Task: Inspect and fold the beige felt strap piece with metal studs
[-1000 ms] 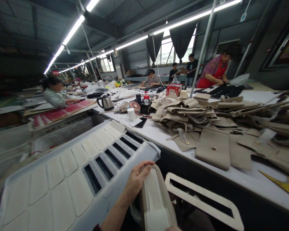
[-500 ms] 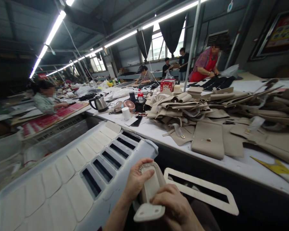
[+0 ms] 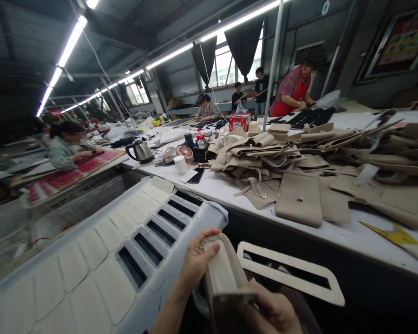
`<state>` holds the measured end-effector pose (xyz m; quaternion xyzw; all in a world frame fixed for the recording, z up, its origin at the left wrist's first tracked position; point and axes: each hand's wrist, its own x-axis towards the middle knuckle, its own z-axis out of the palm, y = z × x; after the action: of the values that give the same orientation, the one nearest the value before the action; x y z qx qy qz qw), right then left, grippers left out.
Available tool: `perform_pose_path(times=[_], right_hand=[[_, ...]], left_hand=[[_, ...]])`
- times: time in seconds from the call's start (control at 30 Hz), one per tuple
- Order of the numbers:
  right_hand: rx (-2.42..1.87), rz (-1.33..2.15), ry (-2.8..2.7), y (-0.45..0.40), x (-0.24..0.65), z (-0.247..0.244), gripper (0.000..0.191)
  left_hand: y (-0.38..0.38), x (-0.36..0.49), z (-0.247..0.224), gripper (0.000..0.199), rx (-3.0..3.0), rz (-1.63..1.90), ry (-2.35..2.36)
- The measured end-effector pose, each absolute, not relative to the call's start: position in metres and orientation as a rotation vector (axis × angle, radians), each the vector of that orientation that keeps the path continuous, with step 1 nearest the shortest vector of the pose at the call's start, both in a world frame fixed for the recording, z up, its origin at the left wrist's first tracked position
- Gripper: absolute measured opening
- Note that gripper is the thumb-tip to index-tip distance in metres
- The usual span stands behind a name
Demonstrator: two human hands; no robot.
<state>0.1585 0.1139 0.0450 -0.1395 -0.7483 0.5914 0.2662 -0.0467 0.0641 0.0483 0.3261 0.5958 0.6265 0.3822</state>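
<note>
My left hand [image 3: 197, 260] is closed around the rounded upper end of a cream bag piece [image 3: 223, 269], its thumb on the inside face near a pleated rim. The piece looks like a curved side panel; its exact kind is unclear. My right hand [image 3: 270, 308] grips the lower end, where a darker taupe surface bends toward me. Some of the right fingers are hidden behind it. Just right of the piece lies a cream frame [image 3: 292, 273] with rounded corners and a long slot. At left is a pale blue slotted rack [image 3: 149, 273] bearing several cream panels [image 3: 114, 287].
Taupe bag pieces [image 3: 299, 199] are heaped on the white worktable [image 3: 226, 199]. A kettle [image 3: 139, 152], a small fan [image 3: 184, 153], a white cup [image 3: 180, 164] and a phone [image 3: 196, 175] stand or lie near its edge. Several people work farther back.
My right hand has shifted down and right, and the piece's lower end has turned, showing its taupe side instead of the cream flap with holes. My left hand keeps its hold.
</note>
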Motion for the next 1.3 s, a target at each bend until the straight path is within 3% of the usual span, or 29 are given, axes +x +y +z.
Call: perform_pose_path(times=[0.17,0.27,0.5,0.8,1.0,1.3], right_hand=[[-0.761,1.382,-1.887,0.118,0.126,0.049,0.021],[-0.863,1.351,-1.923,0.117,0.120,0.043,0.012],[-0.861,1.412,-2.018,0.098,0.128,0.032,0.036],[-0.819,1.287,-2.112,0.098,0.115,0.035,0.008],[-0.749,1.184,-2.050,0.110,0.108,0.031,0.025],[-0.592,1.186,-1.974,0.113,0.107,0.031,0.034]], left_hand=[[0.052,-0.047,0.045,0.078,0.738,1.700,1.215],[0.048,-0.048,0.043,0.084,0.819,1.722,1.265],[0.050,-0.042,0.041,0.056,0.793,1.723,1.583],[0.054,-0.028,0.051,0.045,0.712,1.748,1.816],[0.054,-0.029,0.050,0.042,0.727,1.743,1.847],[0.068,-0.068,0.104,0.030,1.329,1.027,1.642]])
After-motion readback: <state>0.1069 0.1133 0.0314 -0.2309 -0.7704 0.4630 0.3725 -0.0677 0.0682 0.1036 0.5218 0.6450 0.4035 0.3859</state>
